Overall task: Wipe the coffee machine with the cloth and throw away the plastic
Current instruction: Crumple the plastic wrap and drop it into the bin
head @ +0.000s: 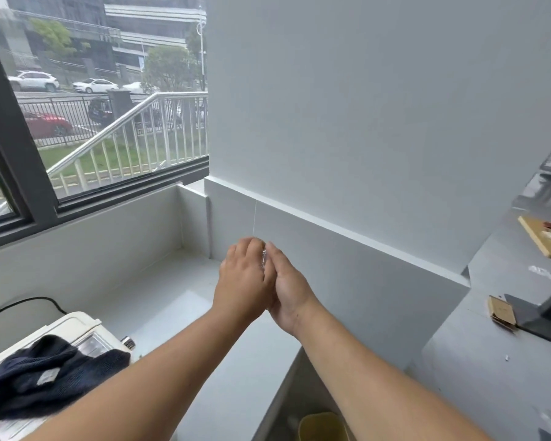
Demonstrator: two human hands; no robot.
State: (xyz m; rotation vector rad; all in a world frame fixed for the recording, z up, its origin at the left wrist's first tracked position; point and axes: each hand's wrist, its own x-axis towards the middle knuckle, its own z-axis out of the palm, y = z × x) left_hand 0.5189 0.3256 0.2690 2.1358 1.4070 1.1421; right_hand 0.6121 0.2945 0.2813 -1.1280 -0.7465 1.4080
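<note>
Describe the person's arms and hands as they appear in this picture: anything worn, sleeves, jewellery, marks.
Both forearms are bare right up to the bottom edge of the picture: no sleeves or cuffs show. The left hand and right hand wear no gloves, and no rings, watch or bracelet show on the visible sides. A few tiny dark specks dot the right wrist and forearm. The nails are hidden.

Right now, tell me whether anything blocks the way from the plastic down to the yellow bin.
Nothing visible sits between them. The plastic is pressed between the left hand and right hand above the counter; the yellow bin stands below, partly hidden behind the right forearm.
</note>
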